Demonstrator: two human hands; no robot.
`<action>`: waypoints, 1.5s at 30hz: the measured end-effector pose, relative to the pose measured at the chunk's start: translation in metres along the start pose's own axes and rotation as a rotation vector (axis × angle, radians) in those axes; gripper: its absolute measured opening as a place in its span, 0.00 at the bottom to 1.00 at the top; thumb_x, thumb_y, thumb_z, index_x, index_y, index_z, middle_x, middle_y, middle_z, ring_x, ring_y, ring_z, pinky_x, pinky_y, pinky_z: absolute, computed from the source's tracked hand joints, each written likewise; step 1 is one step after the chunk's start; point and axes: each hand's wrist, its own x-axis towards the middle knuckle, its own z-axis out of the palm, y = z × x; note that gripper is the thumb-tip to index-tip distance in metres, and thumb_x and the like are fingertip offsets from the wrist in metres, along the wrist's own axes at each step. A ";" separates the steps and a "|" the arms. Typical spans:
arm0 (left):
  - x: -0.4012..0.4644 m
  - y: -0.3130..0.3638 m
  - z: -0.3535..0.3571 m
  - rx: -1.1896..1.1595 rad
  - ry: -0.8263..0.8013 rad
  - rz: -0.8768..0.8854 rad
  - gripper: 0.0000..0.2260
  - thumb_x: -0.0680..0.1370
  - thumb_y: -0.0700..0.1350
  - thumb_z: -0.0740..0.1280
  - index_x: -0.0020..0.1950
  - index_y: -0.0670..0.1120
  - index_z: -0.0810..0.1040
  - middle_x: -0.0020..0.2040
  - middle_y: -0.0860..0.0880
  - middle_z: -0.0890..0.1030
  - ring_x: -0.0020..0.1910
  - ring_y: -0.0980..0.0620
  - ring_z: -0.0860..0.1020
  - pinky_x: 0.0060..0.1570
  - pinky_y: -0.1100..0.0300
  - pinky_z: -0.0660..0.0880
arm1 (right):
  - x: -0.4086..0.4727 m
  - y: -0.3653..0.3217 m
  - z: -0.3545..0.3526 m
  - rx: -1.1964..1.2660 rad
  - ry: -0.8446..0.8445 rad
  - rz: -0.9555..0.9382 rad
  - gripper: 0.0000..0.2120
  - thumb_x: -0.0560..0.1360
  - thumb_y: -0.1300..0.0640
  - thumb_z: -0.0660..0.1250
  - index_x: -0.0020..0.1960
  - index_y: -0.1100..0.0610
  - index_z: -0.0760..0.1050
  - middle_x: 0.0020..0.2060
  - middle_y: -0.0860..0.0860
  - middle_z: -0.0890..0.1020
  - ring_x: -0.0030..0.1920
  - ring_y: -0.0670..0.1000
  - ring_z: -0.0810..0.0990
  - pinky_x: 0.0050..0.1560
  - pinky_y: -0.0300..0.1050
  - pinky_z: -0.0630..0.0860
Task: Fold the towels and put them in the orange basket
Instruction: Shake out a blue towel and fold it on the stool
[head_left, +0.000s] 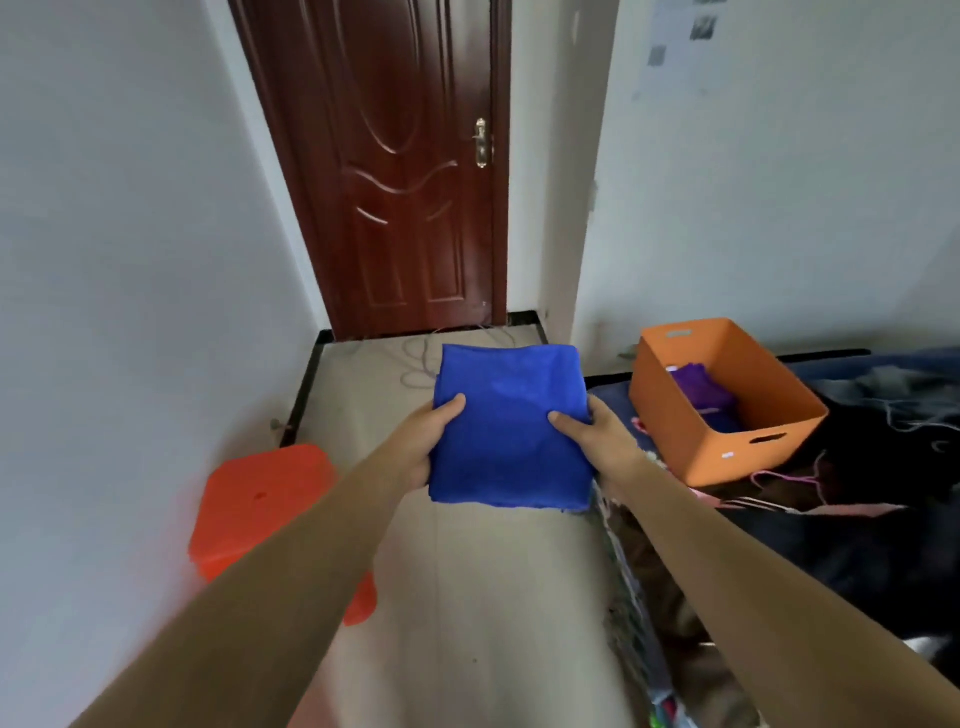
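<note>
Gripping the folded blue towel (511, 426) flat, long axis pointing doorward.

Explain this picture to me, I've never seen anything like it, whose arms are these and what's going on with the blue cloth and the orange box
There is no machine here. A person wears a wide-angle camera on the head, looking forward and down, so the two bare arms reaching into the picture are that person's own.

The left hand and the right hand each grip one side of a folded blue towel, thumbs on top, holding it up over the pale floor.

To the right, an orange basket sits on a bed covered with dark bedding. Something purple, probably another folded towel, already lies inside it.

To the left an orange stool stands by the wall. Straight ahead is a closed brown door.
</note>
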 end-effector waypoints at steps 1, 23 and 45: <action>0.022 0.004 0.011 0.010 -0.045 -0.017 0.11 0.80 0.50 0.62 0.60 0.48 0.75 0.52 0.50 0.81 0.50 0.50 0.80 0.47 0.55 0.76 | 0.014 0.000 -0.012 0.005 0.042 0.011 0.19 0.73 0.52 0.69 0.62 0.52 0.70 0.59 0.51 0.77 0.57 0.55 0.78 0.60 0.54 0.75; 0.380 0.076 0.334 0.254 -0.403 -0.169 0.16 0.81 0.48 0.61 0.66 0.43 0.73 0.61 0.46 0.78 0.63 0.44 0.75 0.55 0.53 0.72 | 0.277 -0.009 -0.314 0.174 0.486 0.092 0.18 0.73 0.54 0.70 0.61 0.53 0.72 0.57 0.52 0.80 0.56 0.55 0.79 0.59 0.56 0.76; 0.632 -0.140 0.502 1.105 -0.882 -0.454 0.14 0.81 0.45 0.59 0.66 0.45 0.73 0.61 0.46 0.77 0.61 0.46 0.75 0.60 0.54 0.72 | 0.375 0.189 -0.406 0.032 1.075 0.927 0.19 0.78 0.57 0.61 0.66 0.61 0.62 0.58 0.62 0.76 0.57 0.63 0.76 0.51 0.49 0.71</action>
